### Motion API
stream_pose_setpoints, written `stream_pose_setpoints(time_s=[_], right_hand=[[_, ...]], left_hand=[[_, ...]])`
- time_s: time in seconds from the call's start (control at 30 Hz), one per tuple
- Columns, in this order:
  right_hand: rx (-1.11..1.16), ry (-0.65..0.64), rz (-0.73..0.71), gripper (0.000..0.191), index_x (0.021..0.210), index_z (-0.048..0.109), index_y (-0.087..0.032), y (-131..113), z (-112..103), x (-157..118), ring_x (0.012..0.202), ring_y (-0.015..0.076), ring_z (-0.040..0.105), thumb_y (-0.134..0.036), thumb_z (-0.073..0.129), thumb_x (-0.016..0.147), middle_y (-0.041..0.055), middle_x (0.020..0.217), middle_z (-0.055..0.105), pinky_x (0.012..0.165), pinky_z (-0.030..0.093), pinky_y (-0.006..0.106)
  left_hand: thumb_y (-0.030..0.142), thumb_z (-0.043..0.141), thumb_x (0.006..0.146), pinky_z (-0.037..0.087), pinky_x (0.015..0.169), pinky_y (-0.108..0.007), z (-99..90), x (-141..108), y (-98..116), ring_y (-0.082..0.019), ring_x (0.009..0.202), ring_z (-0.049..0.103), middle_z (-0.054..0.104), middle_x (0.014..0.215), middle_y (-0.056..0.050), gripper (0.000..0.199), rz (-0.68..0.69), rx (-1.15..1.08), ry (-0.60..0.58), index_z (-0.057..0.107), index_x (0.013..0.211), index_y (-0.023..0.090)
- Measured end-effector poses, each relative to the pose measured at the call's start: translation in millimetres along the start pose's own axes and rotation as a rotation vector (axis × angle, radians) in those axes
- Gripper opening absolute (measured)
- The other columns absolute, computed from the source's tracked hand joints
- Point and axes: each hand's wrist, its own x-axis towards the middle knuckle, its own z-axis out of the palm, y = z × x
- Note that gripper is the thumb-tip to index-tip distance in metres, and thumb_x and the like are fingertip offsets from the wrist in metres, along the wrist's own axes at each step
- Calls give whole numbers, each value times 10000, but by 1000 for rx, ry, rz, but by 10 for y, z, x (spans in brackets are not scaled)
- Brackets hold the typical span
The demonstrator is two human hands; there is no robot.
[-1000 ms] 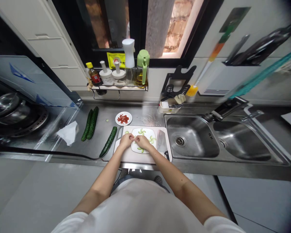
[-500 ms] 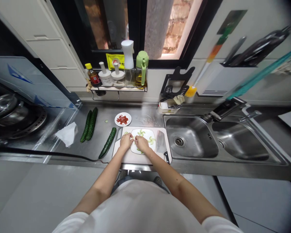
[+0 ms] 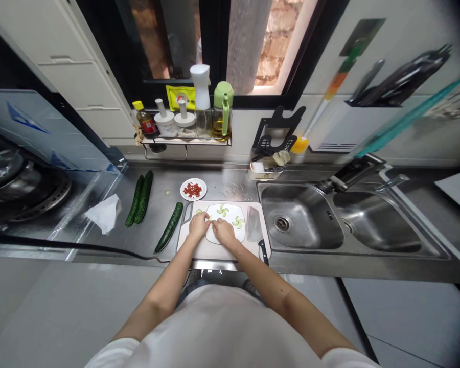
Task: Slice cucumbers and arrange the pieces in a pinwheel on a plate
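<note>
On a pale cutting board (image 3: 203,251) lies a white plate (image 3: 230,212) with pinwheels of thin green-edged cucumber slices (image 3: 238,222). My left hand (image 3: 199,225) is at the plate's left edge, fingers pinched together by a small pale green piece. Close beside it, my right hand (image 3: 223,231) is over the plate with its fingers bent together; what it holds, if anything, is too small to name. A loose slice (image 3: 198,211) rests on the board above my left hand. To the right of the plate lies a knife (image 3: 254,225), its black handle toward me.
A whole cucumber (image 3: 169,227) lies left of the board, two more (image 3: 143,197) farther left near a white tissue (image 3: 103,214). Behind the board is a small plate of chopped red pieces (image 3: 193,189). A double sink (image 3: 302,217) is at the right.
My hands stay over the left part of the plate, with slight finger movement; the right hand sits slightly lower. The whole view has shifted a little.
</note>
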Motion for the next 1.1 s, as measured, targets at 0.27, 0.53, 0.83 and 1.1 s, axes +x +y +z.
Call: stream_pose_setpoints(time_s=[0.27, 0.53, 0.83, 1.1], right_hand=[[-20, 31, 0, 357, 1229, 586, -221, -19, 1, -15, 1002, 216, 568, -255, 331, 982, 115, 1086, 607, 784, 404, 295], [-42, 27, 22, 322, 1170, 624, -224, 3, 37, -16, 985, 208, 575, -259, 374, 969, 100, 1058, 613, 747, 397, 279], [3, 41, 62, 317, 1195, 613, -245, 4, 48, 18, 983, 198, 578, -263, 403, 958, 86, 1072, 618, 743, 393, 264], [89, 57, 97, 321, 1218, 598, -266, 29, 27, -2, 950, 175, 588, -298, 405, 964, 66, 1098, 619, 732, 378, 248]], left_hand=[[241, 595, 823, 393, 779, -281, -16, -28, 31, -209, 943, 573, 618, 926, -61, 207, -2, -14, 6, 643, 1021, 201], [203, 584, 814, 389, 767, -277, 14, -29, 50, -208, 939, 576, 622, 921, -58, 194, -7, -26, 21, 641, 999, 206], [204, 573, 821, 396, 775, -280, -6, -3, 70, -205, 933, 581, 613, 928, -61, 182, -11, -38, 19, 643, 989, 202], [236, 585, 825, 402, 752, -264, 2, 16, 35, -183, 884, 576, 611, 881, -39, 157, 2, -59, 70, 642, 969, 210]])
